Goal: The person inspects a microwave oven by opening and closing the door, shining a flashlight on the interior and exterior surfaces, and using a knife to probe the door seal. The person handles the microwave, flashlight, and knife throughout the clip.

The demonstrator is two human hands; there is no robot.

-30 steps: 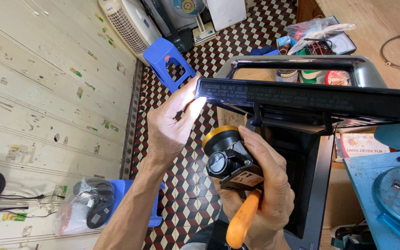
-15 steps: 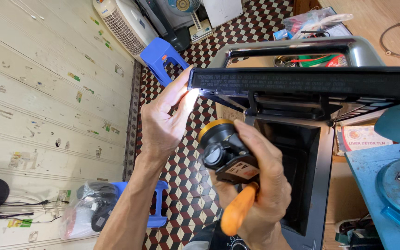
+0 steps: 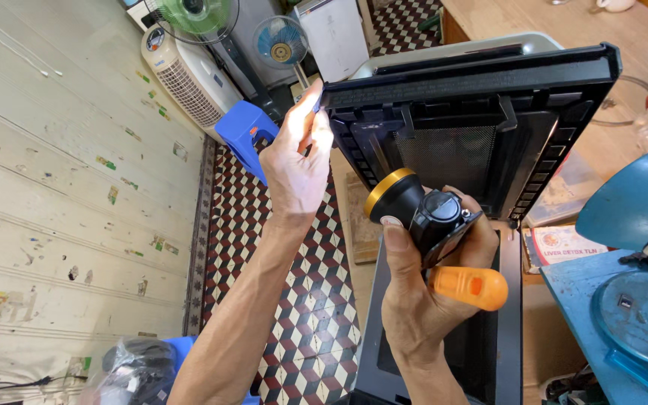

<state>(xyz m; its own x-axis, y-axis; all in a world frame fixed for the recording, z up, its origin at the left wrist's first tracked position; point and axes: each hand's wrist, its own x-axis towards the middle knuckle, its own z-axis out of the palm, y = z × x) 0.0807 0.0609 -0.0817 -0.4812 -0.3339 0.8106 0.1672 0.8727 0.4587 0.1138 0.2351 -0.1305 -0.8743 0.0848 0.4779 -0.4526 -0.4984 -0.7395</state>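
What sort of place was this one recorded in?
Probably a small home appliance repair workshop: several fans stand by the wall, a black appliance panel is held up under a flashlight, and a cluttered blue workbench.

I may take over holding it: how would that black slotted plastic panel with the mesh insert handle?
The black slotted plastic panel probably stays stiff: it holds flat, pinched at one corner by the left hand. Likely light for its size. Its thin mesh looks easy to dent.
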